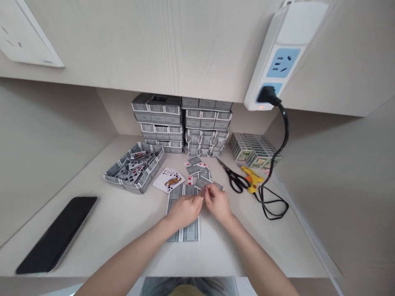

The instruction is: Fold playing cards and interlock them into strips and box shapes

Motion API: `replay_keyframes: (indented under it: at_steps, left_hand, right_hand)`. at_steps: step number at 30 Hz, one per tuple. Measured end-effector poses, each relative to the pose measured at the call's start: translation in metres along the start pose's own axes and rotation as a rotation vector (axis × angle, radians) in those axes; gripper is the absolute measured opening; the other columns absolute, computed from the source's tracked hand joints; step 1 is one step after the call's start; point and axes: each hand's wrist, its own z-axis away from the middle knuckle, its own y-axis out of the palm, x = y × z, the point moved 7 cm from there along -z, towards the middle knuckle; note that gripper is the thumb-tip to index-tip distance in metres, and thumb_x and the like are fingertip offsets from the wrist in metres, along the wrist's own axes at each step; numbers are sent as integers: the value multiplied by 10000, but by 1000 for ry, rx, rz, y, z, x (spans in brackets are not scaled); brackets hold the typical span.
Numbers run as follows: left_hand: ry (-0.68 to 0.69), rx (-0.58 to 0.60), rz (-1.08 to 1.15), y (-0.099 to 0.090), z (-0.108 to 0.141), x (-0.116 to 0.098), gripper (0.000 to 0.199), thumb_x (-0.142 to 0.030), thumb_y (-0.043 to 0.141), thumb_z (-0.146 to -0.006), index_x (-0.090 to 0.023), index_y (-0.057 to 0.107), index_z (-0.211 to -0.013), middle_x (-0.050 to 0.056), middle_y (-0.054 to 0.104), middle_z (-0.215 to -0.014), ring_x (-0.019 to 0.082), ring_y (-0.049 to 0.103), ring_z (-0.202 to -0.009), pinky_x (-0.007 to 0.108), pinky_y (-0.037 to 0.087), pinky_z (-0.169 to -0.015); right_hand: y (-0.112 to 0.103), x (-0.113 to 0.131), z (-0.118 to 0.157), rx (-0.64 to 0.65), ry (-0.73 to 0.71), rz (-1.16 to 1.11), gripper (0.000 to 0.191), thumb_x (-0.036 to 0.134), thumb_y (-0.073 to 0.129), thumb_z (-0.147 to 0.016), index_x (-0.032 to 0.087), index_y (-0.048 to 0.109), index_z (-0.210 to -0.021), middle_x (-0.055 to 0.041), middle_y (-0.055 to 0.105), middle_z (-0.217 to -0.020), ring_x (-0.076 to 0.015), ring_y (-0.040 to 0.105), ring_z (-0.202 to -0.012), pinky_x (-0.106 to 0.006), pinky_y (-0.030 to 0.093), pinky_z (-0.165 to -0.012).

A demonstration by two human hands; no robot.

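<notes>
My left hand (186, 209) and my right hand (217, 201) meet at the middle of the desk, fingertips pinched together. Between them is a thin playing card (203, 191), seen nearly edge-on and mostly covered by the fingers. Under my left hand lies a flat panel of joined grey-backed playing cards (190, 232). Just beyond the fingers, loose cut and folded card pieces (194, 169) are scattered, some showing red hearts. To the left of them rests a stack of playing cards (169, 180), face up with a queen of spades on top.
At left stand a card-built tray (138, 187) holding loose cards and a black phone (57, 234). Stacked card boxes (162, 119) line the back, with packed decks (254, 151) beside them. Black scissors (236, 181) and a yellow glue gun (253, 179) lie right, its cord reaching a power strip (285, 53).
</notes>
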Motion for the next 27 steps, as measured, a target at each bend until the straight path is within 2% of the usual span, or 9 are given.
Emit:
replay_keyframes:
  at_steps: [4, 8, 11, 15, 22, 27]
  left_hand:
    - [43, -68, -33, -1, 1, -1, 179, -160, 326, -860, -150, 495, -801, 40, 598, -594, 168, 588, -549, 275, 438, -503]
    - [-85, -155, 3, -6, 0, 14, 172, -207, 344, -872, -157, 497, -812, 25, 600, -581, 141, 578, -511, 245, 423, -484]
    - [-149, -181, 29, -9, -1, 23, 215, -233, 346, -875, -168, 475, -715, 20, 582, -546, 131, 564, -479, 236, 397, -461]
    - [-163, -196, 64, -11, 0, 26, 231, -235, 338, -876, -170, 472, -699, 20, 579, -540, 132, 565, -480, 235, 394, -470]
    - [-178, -151, 35, -9, 0, 23, 251, -253, 318, -884, -166, 479, -712, 38, 595, -567, 142, 576, -500, 234, 398, -473]
    - [-152, -104, -31, -8, -2, 18, 232, -225, 314, -886, -153, 501, -770, 46, 610, -579, 159, 594, -516, 244, 408, -472]
  right_hand:
    - [1, 2, 3, -60, 4, 79, 215, 241, 403, -819, 169, 595, -884, -68, 677, -711, -182, 644, -619, -250, 469, -588]
    - [1, -5, -3, -53, 27, -182, 219, 257, 448, -803, 184, 583, -958, -65, 696, -829, -182, 658, -714, -272, 505, -667]
    - [7, -15, -9, 26, 71, -401, 210, 286, 494, -775, 166, 604, -909, -76, 692, -879, -188, 659, -739, -287, 520, -679]
    - [14, -22, -11, 132, 106, -485, 207, 325, 517, -768, 160, 634, -814, -70, 697, -808, -194, 655, -715, -303, 519, -668]
    - [5, -15, -9, 72, 31, -220, 210, 302, 480, -785, 167, 634, -737, -33, 671, -662, -149, 608, -584, -231, 454, -556]
    - [2, -7, -6, -27, -1, 21, 217, 270, 448, -788, 176, 617, -690, -34, 654, -622, -145, 590, -564, -225, 419, -568]
